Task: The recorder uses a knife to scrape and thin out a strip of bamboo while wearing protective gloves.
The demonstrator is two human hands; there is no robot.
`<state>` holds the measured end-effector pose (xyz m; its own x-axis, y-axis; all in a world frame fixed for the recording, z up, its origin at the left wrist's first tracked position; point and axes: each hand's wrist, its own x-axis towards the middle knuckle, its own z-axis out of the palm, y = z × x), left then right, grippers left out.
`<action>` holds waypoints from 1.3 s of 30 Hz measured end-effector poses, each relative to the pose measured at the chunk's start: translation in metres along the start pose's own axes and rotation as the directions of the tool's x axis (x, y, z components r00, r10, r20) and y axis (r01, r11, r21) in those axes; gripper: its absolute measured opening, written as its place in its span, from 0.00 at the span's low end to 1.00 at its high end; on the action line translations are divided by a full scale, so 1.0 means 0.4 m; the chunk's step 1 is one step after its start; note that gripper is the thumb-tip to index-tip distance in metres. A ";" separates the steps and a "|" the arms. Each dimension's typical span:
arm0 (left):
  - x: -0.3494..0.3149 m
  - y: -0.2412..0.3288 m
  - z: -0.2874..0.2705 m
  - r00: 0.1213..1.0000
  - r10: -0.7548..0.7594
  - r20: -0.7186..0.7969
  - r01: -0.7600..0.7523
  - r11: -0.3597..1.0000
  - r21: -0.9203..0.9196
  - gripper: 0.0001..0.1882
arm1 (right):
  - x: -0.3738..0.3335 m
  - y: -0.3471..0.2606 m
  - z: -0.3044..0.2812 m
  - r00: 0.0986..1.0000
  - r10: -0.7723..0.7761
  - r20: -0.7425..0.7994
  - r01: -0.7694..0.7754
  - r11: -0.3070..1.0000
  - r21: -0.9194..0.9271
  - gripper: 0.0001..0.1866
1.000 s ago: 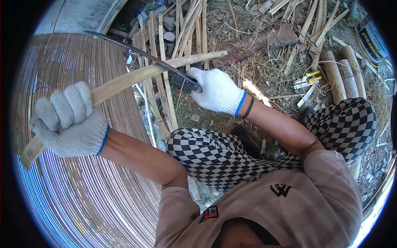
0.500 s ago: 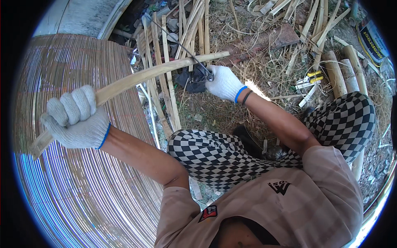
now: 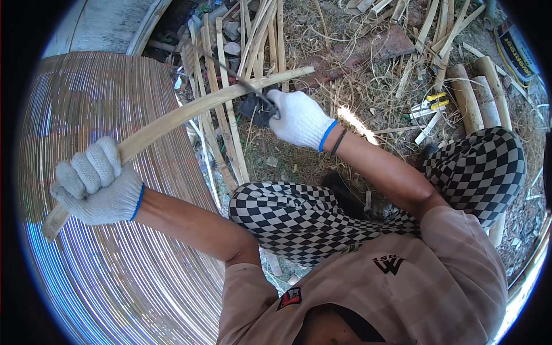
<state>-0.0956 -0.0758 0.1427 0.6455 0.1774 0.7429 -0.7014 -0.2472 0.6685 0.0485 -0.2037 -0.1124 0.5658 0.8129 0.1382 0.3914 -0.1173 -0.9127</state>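
Note:
My left hand (image 3: 95, 183), in a white knit glove with a blue cuff, is wrapped round the lower end of a long, pale, bowed wooden strip (image 3: 190, 109). The strip slants up to the right, and its far end is free. My right hand (image 3: 303, 119), gloved alike, is closed round a long dark-bladed knife (image 3: 237, 79); the handle is hidden in my fist. Its thin blade points up and left and crosses the strip near the far end. Whether the edge touches the wood, I cannot tell. A dark cloth-like thing (image 3: 253, 108) lies below the knife hand.
A slatted mat (image 3: 115, 247) spreads at the left. Pale strips (image 3: 230, 135) lie beyond my knees. Shavings cover the ground around a reddish plank (image 3: 356, 57). Yellow-handled pliers (image 3: 437, 102), short logs (image 3: 464, 98) and a dark bucket (image 3: 517, 54) are at the right.
Both hands have shifted a little left, the left one also downward. The strip has moved with it, and the knife has slid left along the strip.

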 end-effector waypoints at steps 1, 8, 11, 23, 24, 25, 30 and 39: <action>0.010 0.005 0.003 1.000 -0.008 0.015 0.008 1.000 0.003 0.26 | -0.002 -0.020 -0.001 0.996 -0.091 -0.018 0.089 0.994 -0.057 0.13; 0.024 -0.047 0.005 0.997 -0.022 -0.068 0.020 0.999 -0.033 0.27 | 0.076 0.260 0.008 0.979 0.183 -0.093 -0.192 0.976 -0.100 0.15; 0.009 -0.010 -0.008 0.999 -0.027 -0.034 0.025 0.998 -0.060 0.27 | 0.059 0.157 0.034 0.987 0.158 -0.037 -0.158 0.987 -0.018 0.13; 0.033 -0.031 -0.022 0.999 -0.043 -0.007 0.043 0.997 -0.061 0.28 | 0.094 0.461 0.057 0.934 0.358 0.015 -0.343 0.906 -0.250 0.15; 0.037 -0.036 -0.011 0.999 -0.039 -0.005 0.039 0.998 -0.054 0.28 | 0.098 0.471 0.071 0.988 0.155 -0.021 -0.148 0.887 -0.438 0.16; 0.034 -0.016 -0.017 0.998 -0.065 0.019 0.066 0.996 -0.063 0.29 | 0.101 0.397 0.085 0.950 0.293 -0.103 -0.305 0.942 -0.138 0.17; 0.027 0.015 -0.025 0.999 -0.051 0.014 0.051 0.998 -0.028 0.29 | 0.073 0.371 0.063 0.983 0.174 -0.063 -0.182 0.971 -0.154 0.18; 0.035 -0.048 -0.034 0.902 0.254 -0.348 -0.166 0.950 0.264 0.35 | 0.039 0.583 0.077 0.825 0.549 0.135 -0.556 0.744 0.371 0.19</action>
<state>-0.0772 -0.0555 0.1409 0.2991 0.4287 0.8525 -0.6937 -0.5158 0.5027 0.1263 -0.2006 -0.3349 0.5838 0.6828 -0.4392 -0.2929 -0.3274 -0.8984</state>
